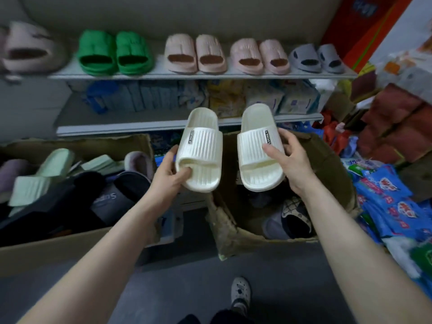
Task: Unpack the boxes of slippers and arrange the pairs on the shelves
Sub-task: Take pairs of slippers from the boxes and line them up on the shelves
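A pale wall (210, 10) is seen behind the upper shelf (187, 76). On the lower shelf (140, 127), packs (161, 97) are stacked in a row. The floor (187, 277) is covered in grey. At the right, blue packets (385, 202) are piled, and red-brown bundles (397, 120) are heaped above them. A red carton (360, 24) is seen in the top right corner. Everything is dimly lit.

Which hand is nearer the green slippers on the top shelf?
Left. The left hand, holding a white slipper, is below and slightly right of the green slippers; the right hand, holding the other, is much farther right.
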`<state>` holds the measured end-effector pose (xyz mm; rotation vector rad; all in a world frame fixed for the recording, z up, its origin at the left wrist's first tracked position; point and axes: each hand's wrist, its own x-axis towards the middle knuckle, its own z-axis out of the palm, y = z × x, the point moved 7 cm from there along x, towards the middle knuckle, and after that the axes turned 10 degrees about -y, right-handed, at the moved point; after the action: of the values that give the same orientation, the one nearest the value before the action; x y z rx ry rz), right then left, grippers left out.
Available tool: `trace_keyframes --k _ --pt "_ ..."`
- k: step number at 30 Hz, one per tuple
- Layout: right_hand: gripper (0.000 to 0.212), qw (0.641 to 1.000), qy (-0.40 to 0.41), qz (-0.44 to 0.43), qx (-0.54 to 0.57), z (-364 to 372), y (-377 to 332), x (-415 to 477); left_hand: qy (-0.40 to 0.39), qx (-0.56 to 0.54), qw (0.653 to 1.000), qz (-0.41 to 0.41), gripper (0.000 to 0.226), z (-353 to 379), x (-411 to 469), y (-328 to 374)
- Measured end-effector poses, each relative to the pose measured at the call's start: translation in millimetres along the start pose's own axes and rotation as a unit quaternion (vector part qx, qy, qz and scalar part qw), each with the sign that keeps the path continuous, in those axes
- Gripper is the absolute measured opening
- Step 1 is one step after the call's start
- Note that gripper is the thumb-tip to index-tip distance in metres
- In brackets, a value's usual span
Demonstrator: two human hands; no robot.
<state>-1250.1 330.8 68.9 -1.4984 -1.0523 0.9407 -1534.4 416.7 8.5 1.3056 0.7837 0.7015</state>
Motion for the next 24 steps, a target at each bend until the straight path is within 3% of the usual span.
trace_keyframes --k 11,17,24 --pt "0.052 0.993 -0.095 -0.063 0.014 205.6 -76.4 20.2 0.122 0.006 0.988 0.095 0.059 -189.6 -81.5 73.9" --pt "0.06 0.98 -0.166 -0.107 0.022 305.6 -128.1 76.7 0.227 0.013 0.965 0.134 0.06 -291.0 -99.7 108.4" --pt "0.053 0.966 -0.226 -0.118 0.033 435.2 -176.6 135.6 0.323 0.077 0.934 0.131 0.06 -406.1 -128.0 137.3"
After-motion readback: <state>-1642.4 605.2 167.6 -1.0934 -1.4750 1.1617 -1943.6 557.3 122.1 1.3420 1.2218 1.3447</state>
